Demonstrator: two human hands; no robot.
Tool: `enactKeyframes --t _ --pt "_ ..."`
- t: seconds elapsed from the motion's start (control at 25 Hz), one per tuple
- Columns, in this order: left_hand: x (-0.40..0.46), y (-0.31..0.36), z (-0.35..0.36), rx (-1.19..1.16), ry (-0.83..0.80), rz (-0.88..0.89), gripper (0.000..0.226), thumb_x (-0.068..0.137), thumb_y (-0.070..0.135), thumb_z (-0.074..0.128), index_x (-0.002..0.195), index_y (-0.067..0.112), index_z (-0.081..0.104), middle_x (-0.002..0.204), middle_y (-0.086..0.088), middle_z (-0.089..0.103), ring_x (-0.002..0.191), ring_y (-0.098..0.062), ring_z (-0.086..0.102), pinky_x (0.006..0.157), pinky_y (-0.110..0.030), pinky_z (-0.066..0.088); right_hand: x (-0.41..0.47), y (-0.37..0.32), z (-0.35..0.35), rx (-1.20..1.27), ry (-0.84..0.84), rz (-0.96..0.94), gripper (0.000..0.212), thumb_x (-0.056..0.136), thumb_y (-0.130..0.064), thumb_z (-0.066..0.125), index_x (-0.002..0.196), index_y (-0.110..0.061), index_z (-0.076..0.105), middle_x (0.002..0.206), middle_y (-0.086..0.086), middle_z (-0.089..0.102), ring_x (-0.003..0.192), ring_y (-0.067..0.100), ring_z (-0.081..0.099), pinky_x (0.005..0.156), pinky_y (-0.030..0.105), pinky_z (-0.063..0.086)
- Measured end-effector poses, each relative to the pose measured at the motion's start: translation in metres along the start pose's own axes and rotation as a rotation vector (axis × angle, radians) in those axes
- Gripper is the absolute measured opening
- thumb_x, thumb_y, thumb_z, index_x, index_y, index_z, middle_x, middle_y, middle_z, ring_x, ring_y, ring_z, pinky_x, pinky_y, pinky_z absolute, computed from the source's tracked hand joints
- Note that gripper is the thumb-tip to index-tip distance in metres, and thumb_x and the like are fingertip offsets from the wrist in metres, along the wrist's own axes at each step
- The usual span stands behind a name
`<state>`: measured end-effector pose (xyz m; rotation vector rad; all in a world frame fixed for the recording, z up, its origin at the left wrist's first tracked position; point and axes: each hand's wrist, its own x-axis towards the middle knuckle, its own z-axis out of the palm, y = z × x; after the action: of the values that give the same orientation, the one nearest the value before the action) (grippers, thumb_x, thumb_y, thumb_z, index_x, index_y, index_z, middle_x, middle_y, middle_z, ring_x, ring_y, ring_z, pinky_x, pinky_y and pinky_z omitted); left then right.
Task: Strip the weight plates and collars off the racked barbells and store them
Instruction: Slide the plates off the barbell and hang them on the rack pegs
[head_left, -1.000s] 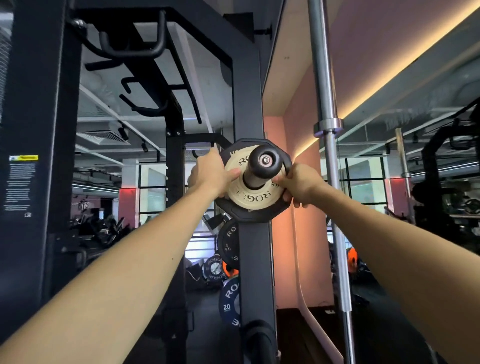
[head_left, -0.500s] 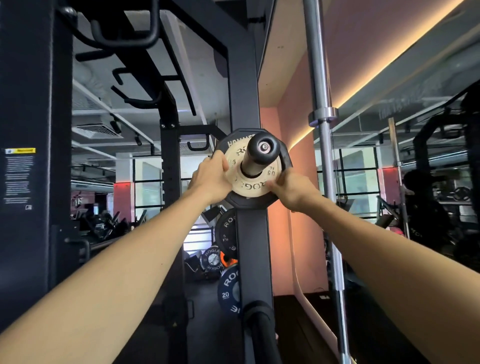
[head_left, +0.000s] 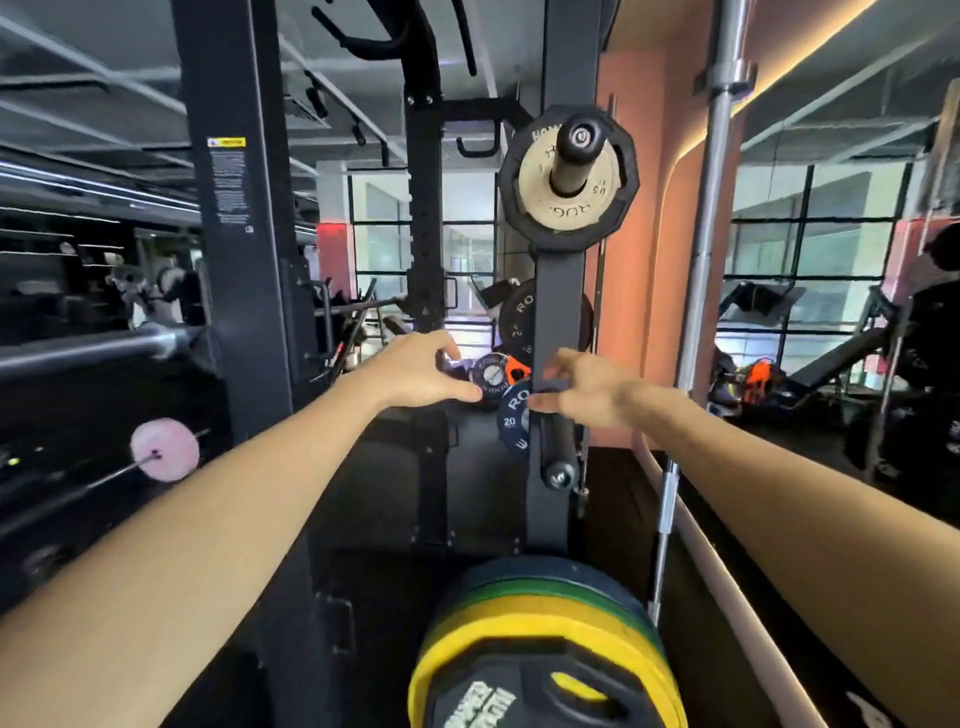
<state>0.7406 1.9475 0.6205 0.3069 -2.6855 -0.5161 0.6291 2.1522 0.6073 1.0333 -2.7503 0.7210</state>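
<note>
A small cream weight plate (head_left: 597, 205) sits on the upper storage peg (head_left: 579, 140) of the rack upright (head_left: 558, 291), in front of a black plate (head_left: 511, 208). Both my hands hang well below it, empty. My left hand (head_left: 423, 371) has loosely spread fingers. My right hand (head_left: 587, 387) is open beside the upright, near a blue 20 plate (head_left: 511, 415). A lower peg (head_left: 558, 470) sticks out bare. Stacked green, yellow and black plates (head_left: 540, 649) sit on a peg at the bottom.
A racked barbell's sleeve (head_left: 93, 348) reaches in from the left past a black rack post (head_left: 234, 218). A pink plate (head_left: 163, 449) sits on a lower bar at left. A vertical barbell (head_left: 711, 234) stands right of the upright. Mirrors and a pink wall lie to the right.
Both hands have let go of the cream plate, now left on the upper peg, and dropped down. The view has tilted downward, showing the stacked plates at the bottom.
</note>
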Motion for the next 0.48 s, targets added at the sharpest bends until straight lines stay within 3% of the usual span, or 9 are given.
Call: enactKeyframes --t 0.16,0.36,0.48 --pt "-0.101 -0.036 0.031 0.021 -0.098 -0.153 0.063 0.073 0.061 0.071 0.125 0.03 0.054 0.132 -0.002 0.051 0.119 -0.022 0.051 0.098 -0.04 0.044 -0.066 -0.02 0.073 0.068 -0.13 -0.085 0.046 0.081 -0.045 0.071 0.115 -0.018 0.056 0.11 0.001 0.062 0.106 0.022 0.059 0.095 0.032 0.046" --pt "-0.242 -0.102 0.077 0.002 -0.212 -0.446 0.07 0.062 0.073 0.068 0.121 0.035 0.055 0.129 0.001 0.055 0.117 -0.021 0.054 0.1 -0.045 0.045 -0.149 -0.043 0.189 0.194 -0.4 -0.088 0.049 0.084 -0.043 0.069 0.123 -0.019 0.054 0.132 0.003 0.057 0.12 0.02 0.053 0.099 0.029 0.041" --pt "-0.338 -0.147 0.117 -0.016 -0.301 -0.648 0.073 0.053 0.08 0.066 0.113 0.039 0.057 0.127 0.004 0.058 0.113 -0.019 0.056 0.099 -0.044 0.046 -0.2 -0.066 0.266 0.213 -0.587 -0.108 0.051 0.085 -0.044 0.068 0.126 -0.018 0.053 0.132 0.004 0.055 0.12 0.021 0.052 0.101 0.031 0.041"
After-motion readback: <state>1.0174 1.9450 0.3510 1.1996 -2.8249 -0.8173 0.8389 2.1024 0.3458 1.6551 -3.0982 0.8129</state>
